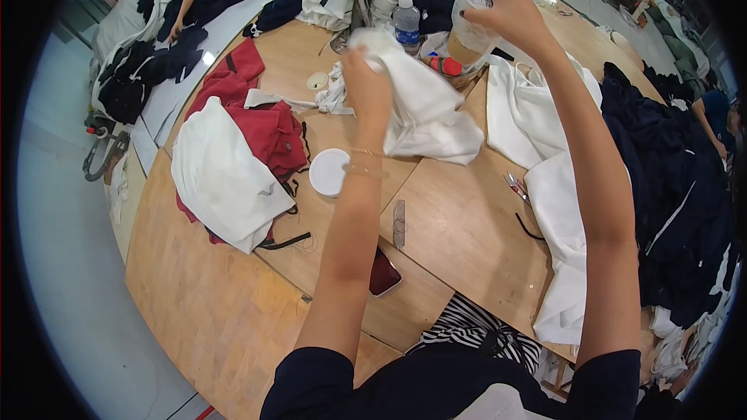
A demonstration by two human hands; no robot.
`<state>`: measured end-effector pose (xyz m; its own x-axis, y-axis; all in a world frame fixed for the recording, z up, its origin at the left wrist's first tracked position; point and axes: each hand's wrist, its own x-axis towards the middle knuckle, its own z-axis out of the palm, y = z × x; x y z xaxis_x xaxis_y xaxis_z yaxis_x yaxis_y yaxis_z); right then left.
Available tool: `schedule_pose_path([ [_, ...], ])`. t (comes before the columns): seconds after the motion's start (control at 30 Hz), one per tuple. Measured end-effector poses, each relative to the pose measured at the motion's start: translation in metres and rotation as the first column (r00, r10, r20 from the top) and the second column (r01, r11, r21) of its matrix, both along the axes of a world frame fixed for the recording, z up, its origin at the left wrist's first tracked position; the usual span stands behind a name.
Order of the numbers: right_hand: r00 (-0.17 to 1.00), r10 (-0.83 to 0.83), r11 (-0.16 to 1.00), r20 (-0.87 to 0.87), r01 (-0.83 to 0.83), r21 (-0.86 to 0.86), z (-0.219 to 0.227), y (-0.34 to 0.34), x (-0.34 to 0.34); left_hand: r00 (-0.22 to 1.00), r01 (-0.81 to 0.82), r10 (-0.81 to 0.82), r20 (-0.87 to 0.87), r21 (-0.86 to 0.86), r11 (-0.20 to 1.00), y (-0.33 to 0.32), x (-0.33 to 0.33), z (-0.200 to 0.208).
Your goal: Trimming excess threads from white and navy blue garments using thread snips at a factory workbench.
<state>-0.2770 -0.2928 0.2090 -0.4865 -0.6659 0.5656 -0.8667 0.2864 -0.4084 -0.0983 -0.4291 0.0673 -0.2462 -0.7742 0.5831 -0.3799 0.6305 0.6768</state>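
My left hand [367, 82] is closed on a white cloth piece [428, 105], which hangs to the right over the table, blurred at its top. My right hand [507, 9] is raised at the upper right, thumb and fingers spread in a curve. Between and behind these fingers shows a clear plastic cup [467, 40] with a brownish drink and a pinkish label; no firm grip on it shows. Beside the cup stands a water bottle [406, 25] with a blue label. A red-and-black object [445, 66] lies below the cup.
White folded fabric [222, 179] lies over red garments [272, 128] at left. Near my left forearm are a round white lid [330, 172] and a dark red phone [384, 272]. Small snips [517, 187] lie beside white fabric [556, 225]. Navy fabric [661, 187] fills the right.
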Motion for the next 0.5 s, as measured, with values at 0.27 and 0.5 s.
schedule_pose_path([
  [0.27,0.999,0.046,0.994,0.005,-0.046,0.104,-0.016,0.016,0.006,0.724,0.392,-0.496,0.479,0.306,0.867,0.041,-0.011,-0.122],
  [0.5,0.981,0.131,0.979,0.142,-0.150,0.136,-0.042,0.010,0.027,0.596,0.127,-0.197,0.778,0.150,0.980,0.024,-0.006,-0.111],
])
